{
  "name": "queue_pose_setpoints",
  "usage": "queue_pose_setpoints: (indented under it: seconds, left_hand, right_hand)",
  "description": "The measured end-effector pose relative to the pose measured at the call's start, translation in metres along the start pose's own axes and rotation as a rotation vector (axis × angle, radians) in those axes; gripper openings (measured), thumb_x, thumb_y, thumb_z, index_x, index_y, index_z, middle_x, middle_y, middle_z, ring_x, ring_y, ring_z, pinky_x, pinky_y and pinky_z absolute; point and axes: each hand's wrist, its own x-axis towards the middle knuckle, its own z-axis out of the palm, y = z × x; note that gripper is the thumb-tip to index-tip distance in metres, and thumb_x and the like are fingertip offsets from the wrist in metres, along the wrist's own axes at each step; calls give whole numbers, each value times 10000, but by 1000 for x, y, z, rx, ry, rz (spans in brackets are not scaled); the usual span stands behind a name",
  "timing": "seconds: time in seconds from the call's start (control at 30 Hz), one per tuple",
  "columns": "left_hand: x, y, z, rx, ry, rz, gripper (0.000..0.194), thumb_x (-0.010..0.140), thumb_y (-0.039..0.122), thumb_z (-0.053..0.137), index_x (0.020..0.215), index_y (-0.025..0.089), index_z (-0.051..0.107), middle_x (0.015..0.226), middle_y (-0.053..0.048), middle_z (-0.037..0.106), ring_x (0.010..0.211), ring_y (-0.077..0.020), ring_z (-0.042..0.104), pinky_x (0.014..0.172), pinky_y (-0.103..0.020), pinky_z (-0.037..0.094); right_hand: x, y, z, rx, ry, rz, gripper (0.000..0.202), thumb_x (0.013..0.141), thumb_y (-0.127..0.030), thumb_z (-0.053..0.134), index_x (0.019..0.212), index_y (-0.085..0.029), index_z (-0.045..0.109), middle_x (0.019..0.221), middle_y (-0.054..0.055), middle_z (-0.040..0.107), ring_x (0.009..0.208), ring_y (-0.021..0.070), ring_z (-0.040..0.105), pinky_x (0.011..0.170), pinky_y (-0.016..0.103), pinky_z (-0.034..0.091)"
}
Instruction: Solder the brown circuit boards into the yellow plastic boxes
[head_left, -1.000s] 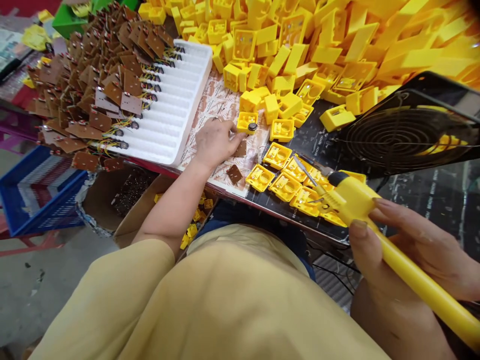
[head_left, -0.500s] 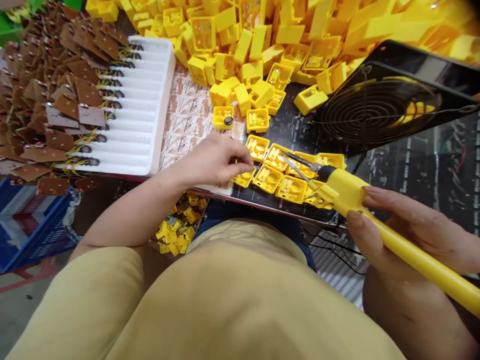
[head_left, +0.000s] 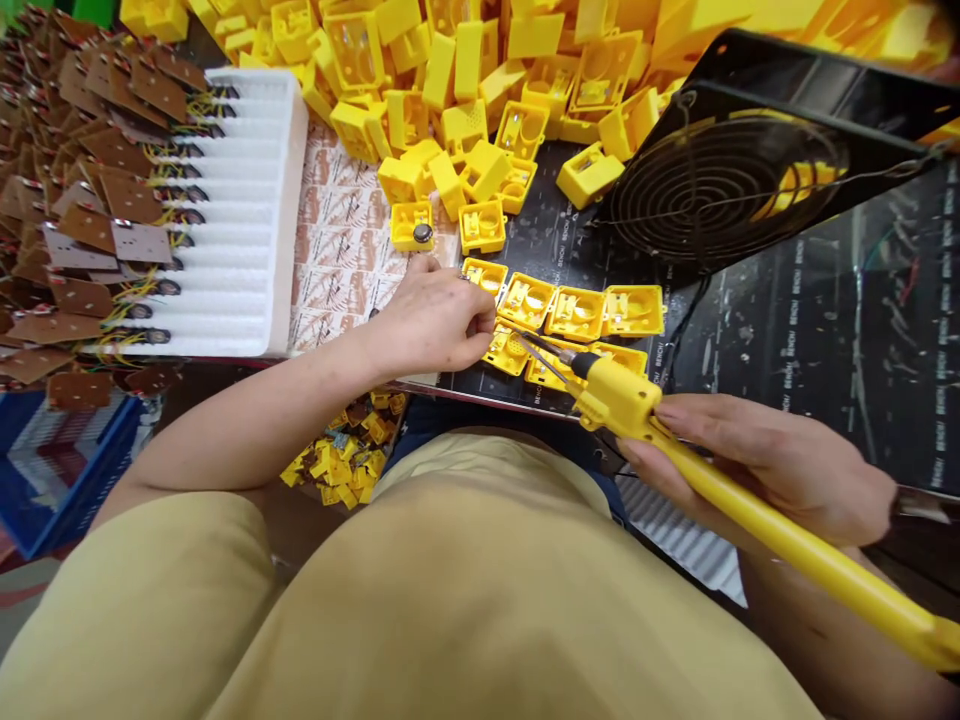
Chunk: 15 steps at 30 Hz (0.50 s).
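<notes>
Right hand (head_left: 772, 460) wrapped round the handle of a yellow soldering tool (head_left: 619, 395), well behind its metal end, presumably to spare the fingers from heat. Left hand (head_left: 439, 318) curled loosely ahead of that end; whether its fingers pinch anything, I cannot tell. Just right of those fingers, yellow casings (head_left: 576, 313) sit in rows, hollows upward, probably for easy access
</notes>
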Motion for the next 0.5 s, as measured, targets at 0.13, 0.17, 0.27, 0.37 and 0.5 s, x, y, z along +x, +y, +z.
queue_pose_setpoints:
  seconds: [0.13,0.17,0.27,0.37,0.5]
  left_hand:
    - [3,1,-3,4,-4,9,156,778,205,572,746,203,724,773,-27,752,824,-231,664,988,-491,387]
    - [3,1,-3,3,-3,13,155,779,207,572,745,203,723,770,-28,750,833,-234,668,985,-489,391]
    - [4,1,-3,0,-10,19,147,788,209,576,735,199,712,747,-31,730,862,-249,678,994,-496,391]
    - [4,2,-4,16,-20,11,125,778,199,592,707,196,695,717,-28,701,877,-258,683,1001,-499,385]
    - [5,1,-2,39,-11,20,130,781,209,588,691,196,681,695,-20,682,845,-240,675,970,-472,393]
  right_hand:
    - [11,-2,7,-16,-6,-114,80,979,-332,665,916,-284,678,793,-13,764,705,164,752,653,266,647]
    - [15,-5,6,-24,-1,-141,93,988,-330,656,910,-281,670,776,-18,756,692,157,748,650,259,645]
    - [26,-13,3,-37,5,-236,94,940,-264,732,936,-265,639,776,-25,749,674,142,737,637,235,630]
    - [32,-18,-3,-47,-22,-286,192,891,-171,776,970,-247,619,796,-18,753,694,133,734,666,223,620]
    - [23,-11,-10,-68,-77,-77,153,987,-407,677,930,-266,671,821,-19,757,721,126,730,652,230,598]
